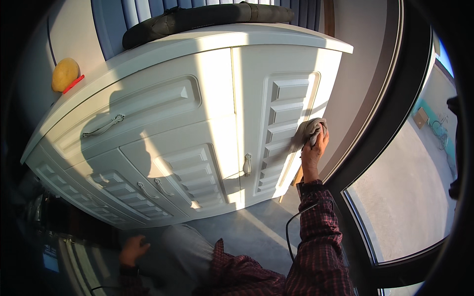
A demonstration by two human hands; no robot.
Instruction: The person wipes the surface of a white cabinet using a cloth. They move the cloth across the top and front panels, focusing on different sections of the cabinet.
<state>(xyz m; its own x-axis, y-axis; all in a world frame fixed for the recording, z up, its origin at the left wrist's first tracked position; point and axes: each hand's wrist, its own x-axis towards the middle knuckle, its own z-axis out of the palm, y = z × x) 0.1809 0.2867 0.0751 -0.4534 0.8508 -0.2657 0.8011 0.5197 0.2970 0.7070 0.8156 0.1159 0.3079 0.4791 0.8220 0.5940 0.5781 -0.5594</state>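
Observation:
My right hand grips a bunched grey cloth at the right edge of a white cabinet. The cloth appears to touch the panelled right door, though the contact itself is hidden. Low on the left, in shadow, my left hand holds nothing, its fingers slightly bent and apart. Ornate handles sit on the cabinet front, among them the right door's handle and the drawer's handle. Bright sun bands and my shadow fall across the doors.
On the cabinet top lies a long dark padded roll, with a yellow round fruit and a red item at the left. A dark-framed glass door stands close on my right. A black cable hangs by my right sleeve.

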